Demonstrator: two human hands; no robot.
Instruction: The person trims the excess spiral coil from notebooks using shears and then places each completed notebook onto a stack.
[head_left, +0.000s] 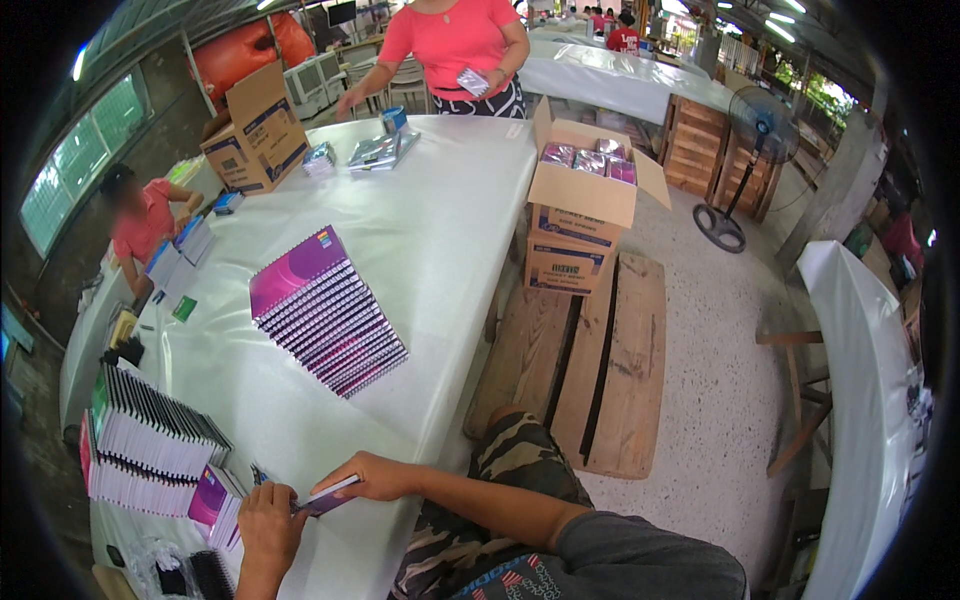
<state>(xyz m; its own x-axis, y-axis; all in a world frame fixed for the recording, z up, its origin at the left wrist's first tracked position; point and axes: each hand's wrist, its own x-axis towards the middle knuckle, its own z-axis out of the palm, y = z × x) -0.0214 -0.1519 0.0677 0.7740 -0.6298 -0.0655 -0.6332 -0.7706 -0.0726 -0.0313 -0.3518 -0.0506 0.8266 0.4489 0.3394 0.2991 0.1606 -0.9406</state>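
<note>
My right hand [370,476] is closed on one end of a small purple spiral notebook [332,498], which is tilted above the table's near edge. At the notebook's other end, the fingers of my left hand [268,525] pinch its edge; the exact grip is partly hidden. Just beyond my left fingers lies a tool with dark jaws, which looks like pliers [258,474]. Left of that hand, a short row of purple notebooks [212,496] leans against tall stacks of black-coil notebooks [160,440]. Further up the table is a neat staggered stack of purple spiral notebooks [325,310].
Clear plastic wrap [160,565] lies at the near left. A co-worker [150,220] handles notebooks at the left edge; another person [465,50] stands at the far end holding a pack. Open cartons [580,215] stand on a wooden pallet [630,370] at right, near a fan [762,125].
</note>
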